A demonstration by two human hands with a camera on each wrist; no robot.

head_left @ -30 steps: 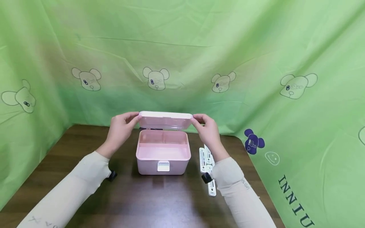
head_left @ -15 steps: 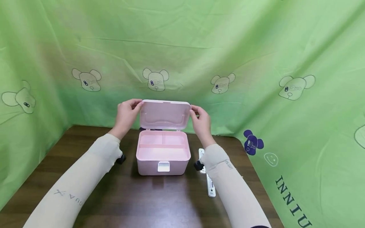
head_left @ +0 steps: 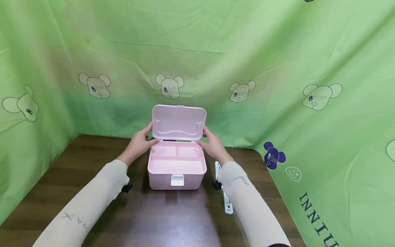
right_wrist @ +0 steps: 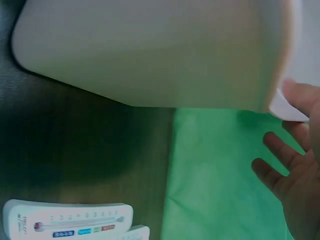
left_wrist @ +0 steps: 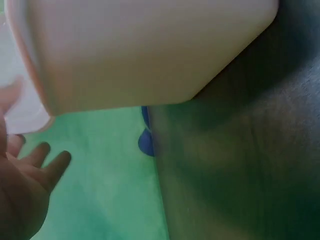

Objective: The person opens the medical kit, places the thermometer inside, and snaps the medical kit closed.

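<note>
A pink storage box (head_left: 158, 181) stands on the table with its lid (head_left: 179, 120) raised upright at the back. Inside, a front compartment and two smaller rear ones show. My left hand (head_left: 137, 144) is at the lid's lower left side, thumb toward the box's back rim, other fingers behind the lid. On the opposite side, my right hand (head_left: 214, 146) mirrors it. Both wrist views show the fingers spread and loose beside the lid's edge, with neither hand gripping it. White thermometers (right_wrist: 70, 220) lie right of the box, partly hidden by my right forearm in the head view.
The brown wooden table (head_left: 172, 219) carries the box near its far side. A green curtain (head_left: 203, 55) with bear-head prints hangs around the back and sides, close behind the lid. A white latch (head_left: 177, 180) is on the box's front.
The lid has swung up and back from a partly raised position to upright. Both hands have left its top corners and slid down to its lower sides.
</note>
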